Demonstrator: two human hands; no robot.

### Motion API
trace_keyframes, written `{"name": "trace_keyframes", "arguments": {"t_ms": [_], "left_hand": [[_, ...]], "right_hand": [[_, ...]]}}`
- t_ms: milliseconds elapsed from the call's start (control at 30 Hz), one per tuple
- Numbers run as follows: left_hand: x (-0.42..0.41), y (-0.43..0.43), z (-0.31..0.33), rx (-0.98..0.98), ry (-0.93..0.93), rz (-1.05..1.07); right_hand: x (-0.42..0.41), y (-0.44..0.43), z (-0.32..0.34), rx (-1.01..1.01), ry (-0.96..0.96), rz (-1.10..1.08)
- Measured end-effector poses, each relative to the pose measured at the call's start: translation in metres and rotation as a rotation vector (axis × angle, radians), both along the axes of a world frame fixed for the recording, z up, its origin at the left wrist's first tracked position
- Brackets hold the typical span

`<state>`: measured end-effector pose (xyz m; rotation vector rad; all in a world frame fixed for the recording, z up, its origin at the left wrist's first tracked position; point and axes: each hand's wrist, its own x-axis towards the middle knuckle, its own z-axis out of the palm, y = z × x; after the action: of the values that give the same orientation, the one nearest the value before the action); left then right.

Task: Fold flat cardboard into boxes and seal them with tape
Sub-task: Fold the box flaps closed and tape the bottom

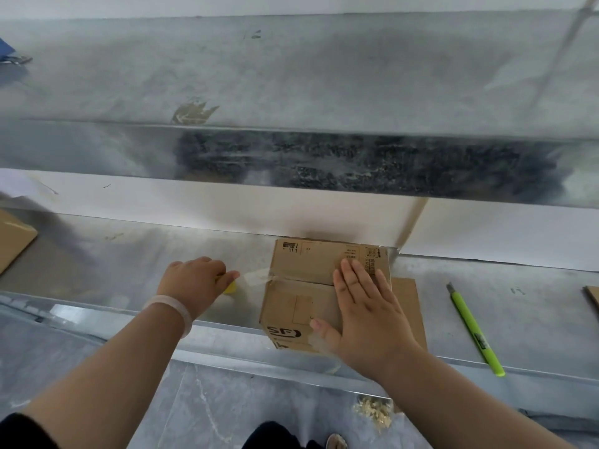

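Sealing looks to be the step in hand in the head view. The box (pixel 301 286) stands on the bench (pixel 129 254) with its top flaps closed. The right hand (pixel 366 306) lies flat on them, fingers (pixel 356 273) straight, covering the seam's right part. Beside the box, the left hand (pixel 191 283) curls round a yellow tape roll (pixel 230 287), with a clear tape strip (pixel 256 276) stretched to the box's left edge. Next, I judge, the strip needs drawing along the seam, pressing down and cutting. A green knife (pixel 471 328) lies well to the right.

Bare bench (pixel 437 319) lies between the box (pixel 301 306) and green cutter (pixel 473 328); wall (pixel 227 205) blocks behind.
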<state>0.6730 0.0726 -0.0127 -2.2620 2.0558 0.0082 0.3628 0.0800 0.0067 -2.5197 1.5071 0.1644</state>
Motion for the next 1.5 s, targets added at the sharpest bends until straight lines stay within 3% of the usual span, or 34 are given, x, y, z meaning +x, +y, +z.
{"name": "trace_keyframes", "arguments": {"t_ms": [333,433,567,767,1067,1200,1367,1500], "left_hand": [[0.008,0.0,0.007,0.039,0.174,-0.037],[0.008,0.001,0.011,0.049,0.246,-0.065],[0.009,-0.001,0.012,0.065,0.312,-0.138],[0.018,-0.007,0.006,0.047,0.338,-0.233],[0.022,-0.009,0.003,0.038,0.385,-0.435],[0.012,-0.012,0.003,0.012,0.269,-0.563],[0.005,-0.022,0.004,0.042,0.247,-0.576],[0.026,-0.027,0.006,0.137,0.334,-0.583]], "right_hand": [[-0.003,0.002,0.005,-0.05,0.014,0.026],[0.021,0.01,0.014,-0.09,-0.028,-0.039],[0.061,0.018,0.016,-0.024,-0.151,0.063],[0.077,0.018,-0.009,-0.058,-0.024,0.017],[0.081,0.017,-0.008,-0.108,-0.108,-0.025],[0.079,0.019,-0.01,-0.15,-0.091,-0.026],[0.077,0.019,-0.012,-0.165,-0.095,-0.013],[0.076,0.019,-0.013,-0.171,-0.099,-0.012]]}}
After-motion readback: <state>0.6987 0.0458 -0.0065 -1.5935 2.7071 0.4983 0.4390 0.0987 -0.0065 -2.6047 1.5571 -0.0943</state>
